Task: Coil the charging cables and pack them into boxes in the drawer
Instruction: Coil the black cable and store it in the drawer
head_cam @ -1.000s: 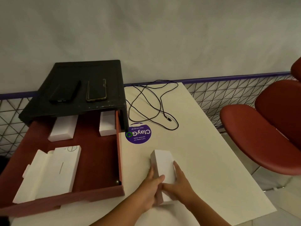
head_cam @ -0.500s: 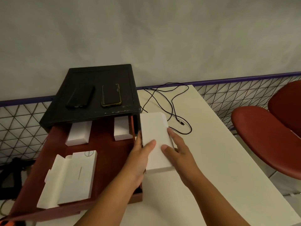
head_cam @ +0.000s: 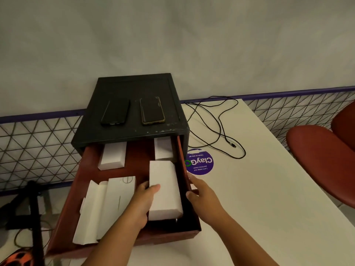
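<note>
A closed white box (head_cam: pixel 165 189) lies in the right part of the open red drawer (head_cam: pixel 163 237). My left hand (head_cam: pixel 142 204) grips the box's left side, thumb on its top. My right hand (head_cam: pixel 203 198) is at the drawer's right wall with loose fingers, holding nothing. A black charging cable (head_cam: pixel 221 129) sprawls uncoiled on the white table (head_cam: pixel 259 189) to the right of the black cabinet (head_cam: pixel 134 87).
An opened white box (head_cam: pixel 107 206) lies at the drawer's front left, and two closed white boxes (head_cam: pixel 112 158) (head_cam: pixel 163 150) sit at its back. Two phones (head_cam: pixel 115 112) (head_cam: pixel 152 110) rest on the cabinet. A purple sticker (head_cam: pixel 199 162) is on the table; a red chair (head_cam: pixel 317 156) stands right.
Both hands lifted the white box off the table and carried it left into the drawer. My right hand has let go of it; my left still holds it.
</note>
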Available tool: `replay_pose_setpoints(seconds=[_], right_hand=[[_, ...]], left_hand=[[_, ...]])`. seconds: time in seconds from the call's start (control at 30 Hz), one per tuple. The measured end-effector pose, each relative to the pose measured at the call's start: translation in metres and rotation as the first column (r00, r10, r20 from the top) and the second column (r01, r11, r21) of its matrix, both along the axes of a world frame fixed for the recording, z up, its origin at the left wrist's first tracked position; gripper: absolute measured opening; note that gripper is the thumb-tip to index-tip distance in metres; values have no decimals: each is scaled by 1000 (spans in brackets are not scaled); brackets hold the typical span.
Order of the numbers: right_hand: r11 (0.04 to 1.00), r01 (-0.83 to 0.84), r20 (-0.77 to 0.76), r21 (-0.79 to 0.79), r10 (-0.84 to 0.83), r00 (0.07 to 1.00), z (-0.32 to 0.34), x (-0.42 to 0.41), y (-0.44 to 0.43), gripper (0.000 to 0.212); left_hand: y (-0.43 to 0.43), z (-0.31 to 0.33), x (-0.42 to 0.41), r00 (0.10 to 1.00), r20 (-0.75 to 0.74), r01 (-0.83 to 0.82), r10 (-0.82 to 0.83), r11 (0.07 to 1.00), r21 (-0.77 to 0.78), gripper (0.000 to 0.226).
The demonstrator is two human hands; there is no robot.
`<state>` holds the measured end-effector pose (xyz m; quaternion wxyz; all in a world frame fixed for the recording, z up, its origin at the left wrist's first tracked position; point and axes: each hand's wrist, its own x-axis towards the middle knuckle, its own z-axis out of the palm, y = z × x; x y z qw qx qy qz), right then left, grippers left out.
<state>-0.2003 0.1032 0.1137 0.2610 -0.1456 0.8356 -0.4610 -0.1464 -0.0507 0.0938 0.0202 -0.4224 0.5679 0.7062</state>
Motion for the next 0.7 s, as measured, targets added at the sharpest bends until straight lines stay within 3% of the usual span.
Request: replay_pose_setpoints(seconds=[0.13, 0.27, 0.37, 0.43, 0.5, 0.57, 0.63, 0.7], right_hand=[[998, 4, 54, 61, -7, 999, -3, -1, -2, 49], [998, -18, 64, 63, 14, 998, -1, -3, 0, 47], [998, -24, 54, 52, 21, 998, -1, -3, 1, 46], [998, -32, 50, 46, 30, 998, -2, -3, 2, 45], [998, -43, 42, 39, 41, 998, -3, -4, 2, 45], [998, -47, 43, 38, 45, 998, -4, -5, 2, 44], [998, -39, 53, 47, 37, 998, -4, -6, 1, 44], [997, -46, 56, 69, 42, 998, -5, -6, 1, 45]], left_hand=[[2, -8, -2, 983, 113, 136, -146, 986, 96, 36], [3, -14, -5, 908, 254, 330, -333, 942, 56, 36], [-2, -19, -9, 894, 261, 373, -364, 928, 15, 36], [-5, -22, -10, 866, 257, 446, -429, 895, -10, 48], [-6, -24, -6, 749, 329, 635, -575, 764, -111, 88], [-2, -19, -1, 594, 439, 801, -674, 549, -240, 116], [3, -20, 2, 488, 523, 873, -699, 386, -298, 125], [6, -23, 3, 448, 584, 893, -677, 310, -326, 127]])
